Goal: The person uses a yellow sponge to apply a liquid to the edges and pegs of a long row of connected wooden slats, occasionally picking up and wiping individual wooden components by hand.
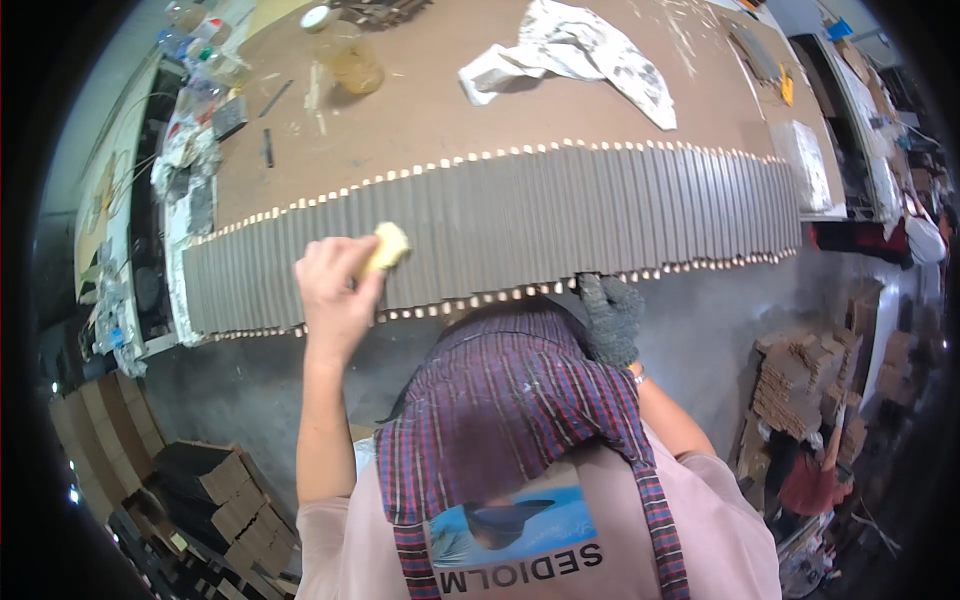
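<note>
A long row of narrow grey slats lies side by side across the table, with pale ends along both edges. My bare left hand is closed around a yellow sponge, over the left part of the row. The sponge looks in contact with the slats or just above them. My right hand, in a dark grey knitted glove, is at the row's near edge, right of the middle. Its fingers reach toward the slat ends and seem to hold nothing; the fingertips are partly dark.
On the brown table are a crumpled white cloth and a bottle of yellowish liquid. Plastic bottles crowd the far left corner. Stacked brown pieces stand at right; cartons at lower left. Another person is at far right.
</note>
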Motion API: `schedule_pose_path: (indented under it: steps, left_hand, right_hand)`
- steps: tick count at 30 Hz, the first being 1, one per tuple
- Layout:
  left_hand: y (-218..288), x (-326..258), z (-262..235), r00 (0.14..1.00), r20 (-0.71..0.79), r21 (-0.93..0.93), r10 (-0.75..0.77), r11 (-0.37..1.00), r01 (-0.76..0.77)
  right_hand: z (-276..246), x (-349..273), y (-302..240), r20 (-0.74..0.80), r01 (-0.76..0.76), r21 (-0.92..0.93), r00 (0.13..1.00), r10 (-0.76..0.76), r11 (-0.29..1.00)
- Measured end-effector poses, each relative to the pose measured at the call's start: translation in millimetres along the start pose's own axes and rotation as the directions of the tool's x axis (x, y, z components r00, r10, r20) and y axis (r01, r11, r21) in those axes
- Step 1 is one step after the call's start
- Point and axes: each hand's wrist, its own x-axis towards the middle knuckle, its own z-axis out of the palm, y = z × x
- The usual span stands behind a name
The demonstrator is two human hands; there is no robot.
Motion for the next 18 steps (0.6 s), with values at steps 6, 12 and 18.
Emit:
schedule_pose_path:
  steps: [6,12,18]
  left_hand:
    - [-85.2,-23.1,-37.5,0.866,-0.311,0.08,-0.391,0.898,0.433]
    - [-17.0,16.0,7.3,0.991,-0.134,0.11,0.017,0.994,-0.003]
    - [-126.4,3.0,-37.3,0.861,-0.379,0.217,-0.339,0.872,0.439]
  right_hand:
    - [-1.5,-2.0,10.3,0.0,0.123,0.017,0.992,-0.123,0.992]
    - [-4.1,0.1,41.3,0.065,0.539,-0.258,0.838,-0.542,0.802]
    - [1.2,-5.1,50.1,-0.02,0.344,-0.166,0.936,-0.352,0.924]
